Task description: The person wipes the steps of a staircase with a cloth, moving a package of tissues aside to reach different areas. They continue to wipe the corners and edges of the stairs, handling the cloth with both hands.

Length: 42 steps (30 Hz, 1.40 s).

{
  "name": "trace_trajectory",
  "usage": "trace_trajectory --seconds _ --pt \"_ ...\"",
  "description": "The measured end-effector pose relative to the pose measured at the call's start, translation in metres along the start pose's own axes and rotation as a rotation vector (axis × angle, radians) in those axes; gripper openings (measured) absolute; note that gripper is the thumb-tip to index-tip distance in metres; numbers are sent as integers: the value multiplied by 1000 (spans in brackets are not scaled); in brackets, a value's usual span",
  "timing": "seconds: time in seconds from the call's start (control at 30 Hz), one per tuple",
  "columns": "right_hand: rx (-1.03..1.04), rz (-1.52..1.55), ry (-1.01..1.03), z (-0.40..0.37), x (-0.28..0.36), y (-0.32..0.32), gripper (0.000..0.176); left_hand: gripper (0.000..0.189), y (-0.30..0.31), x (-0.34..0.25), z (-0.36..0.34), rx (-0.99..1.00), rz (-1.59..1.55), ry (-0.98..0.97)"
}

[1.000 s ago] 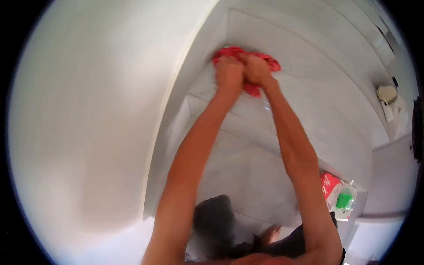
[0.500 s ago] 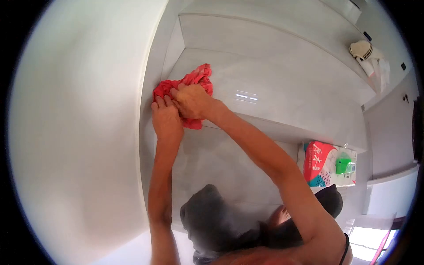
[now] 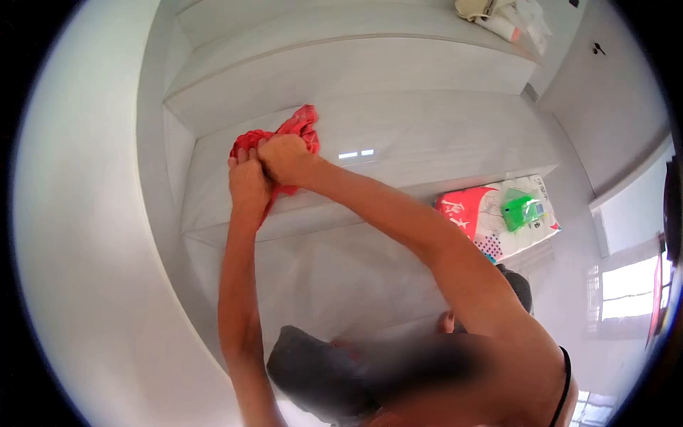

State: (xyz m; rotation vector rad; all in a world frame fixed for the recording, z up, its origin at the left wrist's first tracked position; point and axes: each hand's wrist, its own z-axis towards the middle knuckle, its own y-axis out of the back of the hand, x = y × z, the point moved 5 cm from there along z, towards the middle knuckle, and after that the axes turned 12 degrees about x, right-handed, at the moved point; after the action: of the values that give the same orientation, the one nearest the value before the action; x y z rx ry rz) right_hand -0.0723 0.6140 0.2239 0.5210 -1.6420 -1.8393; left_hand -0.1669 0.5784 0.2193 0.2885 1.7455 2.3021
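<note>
A crumpled red cloth (image 3: pixel 304 122) lies on the pale, glossy step (image 3: pixel 398 128) near its left end. My left hand (image 3: pixel 249 183) presses on the cloth's lower left part, its fingers bunched into the fabric. Right beside it and touching it, my right hand (image 3: pixel 288 158) is closed on the middle of the cloth. Part of the cloth hangs down below the hands, and some of it is hidden under them.
A white and red package (image 3: pixel 462 206) with a green item (image 3: pixel 523 212) on top stands at the right, below the step edge. Bags (image 3: pixel 498 20) lie on the upper step. A white wall (image 3: pixel 85 213) rises at the left.
The view has turned and shifted, showing more of the upper step. Both hands and the cloth are now away from the left wall's corner, with step surface showing between.
</note>
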Motion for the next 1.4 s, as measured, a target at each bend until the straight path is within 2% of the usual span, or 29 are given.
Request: trace_trajectory --seconds 0.1,0.13,0.23,0.27,0.43,0.53,0.63,0.8,0.9,1.1,1.13,1.17,1.2,1.23,1.27,1.33,1.4 --pt "46 -45 -152 -28 -57 9 25 54 -38 -31 46 -99 9 -191" --pt "40 -55 -198 -37 -73 10 25 51 -34 -51 55 -98 -74 -216" --pt "47 -50 -281 -69 -108 24 23 49 -49 -82 90 -27 -73 -241" --pt "67 -35 -323 -81 -122 30 23 48 -54 -92 99 20 -164 -267" --pt "66 -106 -475 -137 -187 37 17 54 -57 -173 119 66 -275 -281" --pt "112 -89 -542 -168 -216 48 17 59 -60 -213 130 125 -322 -281" --pt "28 -132 -601 -197 -243 52 17 64 -68 -248 138 130 -334 -312" --pt "5 -137 -606 -242 -283 61 17 67 -68 -304 151 104 -429 -430" --pt "-34 -157 -620 -269 -310 65 20 67 -75 -339 173 191 -438 -484" --pt "63 -197 -817 -344 -375 80 19 55 -98 -445 207 -106 -451 -705" --pt "27 -129 -838 -363 -392 81 19 47 -94 -471 210 -25 -516 -717" --pt "68 -210 -785 -380 -404 82 18 40 -85 -498 210 48 -580 -713" --pt "-25 -222 -812 -405 -417 83 20 23 -78 -522 210 120 -753 -773" --pt "-119 -227 -827 -425 -429 83 22 27 -73 -538 209 110 -713 -786" --pt "-190 -16 -901 -447 -430 94 29 31 -67 -557 200 105 -629 -797" --pt "-248 -12 -926 -491 -432 99 39 39 -62 -590 183 122 -520 -805" --pt "-210 -62 -973 -510 -435 93 36 49 -80 -604 168 -200 -518 -768"
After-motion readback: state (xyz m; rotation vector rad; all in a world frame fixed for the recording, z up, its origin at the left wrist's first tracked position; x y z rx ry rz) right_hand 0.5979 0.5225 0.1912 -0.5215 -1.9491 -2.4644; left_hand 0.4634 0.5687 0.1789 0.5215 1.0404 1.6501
